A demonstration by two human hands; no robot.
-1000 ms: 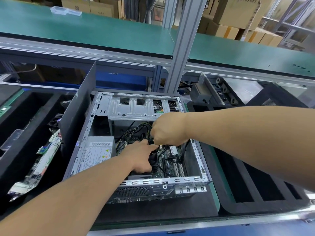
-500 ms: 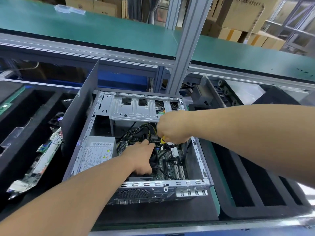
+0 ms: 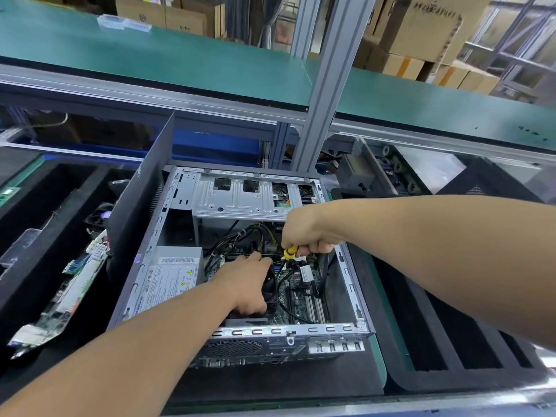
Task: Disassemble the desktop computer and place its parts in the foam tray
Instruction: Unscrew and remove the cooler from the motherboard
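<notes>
Change: the right hand has lifted slightly, and a yellow-handled tool now shows below its fist; a second ago no yellow was visible there
Right hand: fingers curled tight around the yellow-handled tool, over the far middle of the open case
Left hand: reaching into the case, palm down on the black fan area; fingers bent at its far edge, and whether they grip anything I cannot tell
Desktop computer: silver metal case lying on its side in the middle of the bench, side panel off, insides open to view
Drive cage: pale perforated metal plate across the far end of the case
Power supply: grey box with a white label, inside the case at the left
Motherboard: green board with black cables looped over it, right of the left hand
Side panel: dark sheet standing upright against the case's left wall
Foam tray, left: black, holding a bagged circuit board
Foam tray, right: black, with long slots, just beside the case
</notes>
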